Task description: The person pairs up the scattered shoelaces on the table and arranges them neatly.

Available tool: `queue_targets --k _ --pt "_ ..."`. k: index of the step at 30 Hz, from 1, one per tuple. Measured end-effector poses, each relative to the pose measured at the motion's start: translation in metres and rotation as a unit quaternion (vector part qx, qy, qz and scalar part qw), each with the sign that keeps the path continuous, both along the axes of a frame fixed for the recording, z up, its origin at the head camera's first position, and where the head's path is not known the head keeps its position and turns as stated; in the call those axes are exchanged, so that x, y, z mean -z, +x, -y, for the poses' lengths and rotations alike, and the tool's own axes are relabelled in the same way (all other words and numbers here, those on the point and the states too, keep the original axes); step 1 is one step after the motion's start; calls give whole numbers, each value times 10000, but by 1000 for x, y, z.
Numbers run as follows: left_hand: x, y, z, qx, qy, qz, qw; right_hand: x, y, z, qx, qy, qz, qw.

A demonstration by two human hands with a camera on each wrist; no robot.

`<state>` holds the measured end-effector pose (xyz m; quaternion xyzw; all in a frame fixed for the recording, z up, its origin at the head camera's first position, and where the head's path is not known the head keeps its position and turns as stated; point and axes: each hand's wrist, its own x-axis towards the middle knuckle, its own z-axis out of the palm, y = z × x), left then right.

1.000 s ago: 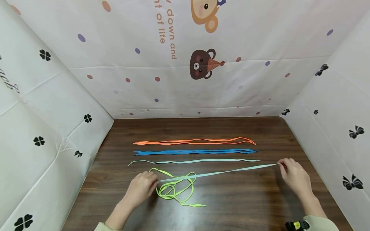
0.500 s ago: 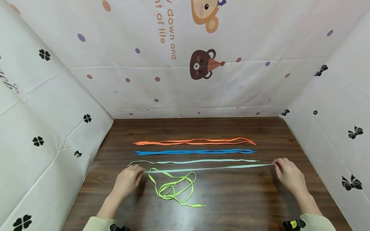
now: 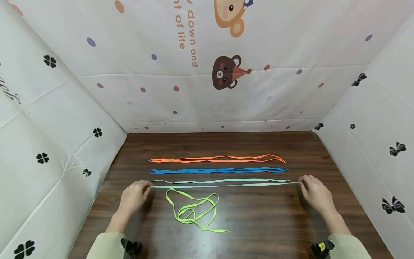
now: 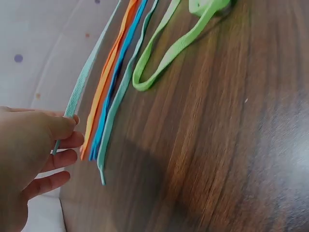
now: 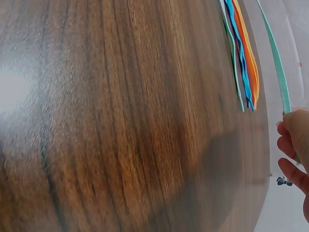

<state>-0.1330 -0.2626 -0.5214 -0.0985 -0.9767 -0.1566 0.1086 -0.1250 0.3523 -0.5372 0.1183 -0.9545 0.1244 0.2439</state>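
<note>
A flat mint-green shoelace (image 3: 223,185) is stretched taut between my two hands. My left hand (image 3: 134,196) pinches one end between thumb and forefinger; my right hand (image 3: 317,192) pinches the other end. In the left wrist view the held lace (image 4: 83,79) rises above the table from the left fingers. The right wrist view shows it (image 5: 279,63) running up from the right fingertips. Just beyond it in the head view, a second mint-green shoelace (image 3: 220,180) lies straight on the table.
Farther back lie blue shoelaces (image 3: 220,170) and orange shoelaces (image 3: 216,158), in rows parallel to the mint one. A lime-green shoelace (image 3: 194,212) lies in loose loops nearer me on the dark wooden table (image 3: 258,223). White patterned sheets (image 3: 187,97) enclose the back and sides.
My left hand has moved left and away from me, drawing the held shoelace off the lime loops to nearly level beside the mint one. My right hand has shifted slightly left.
</note>
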Motion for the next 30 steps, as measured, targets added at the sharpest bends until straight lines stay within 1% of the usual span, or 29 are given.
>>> queue_targets --k 5,13,23,28,30 --pt "7 -10 10 -210 89 281 9993 3 -6 4 -74 37 52 10000" --pt "13 -22 19 -416 166 484 9978 8 -15 10 -208 89 181 9996" --pt "19 -31 26 -598 151 878 9942 13 -23 16 -316 95 617 9976" --pt "24 -34 29 -775 143 1048 9914 17 -28 19 -394 101 624 9972" --pt "26 -35 29 -836 152 1048 9908 19 -30 20 -382 80 682 9969"
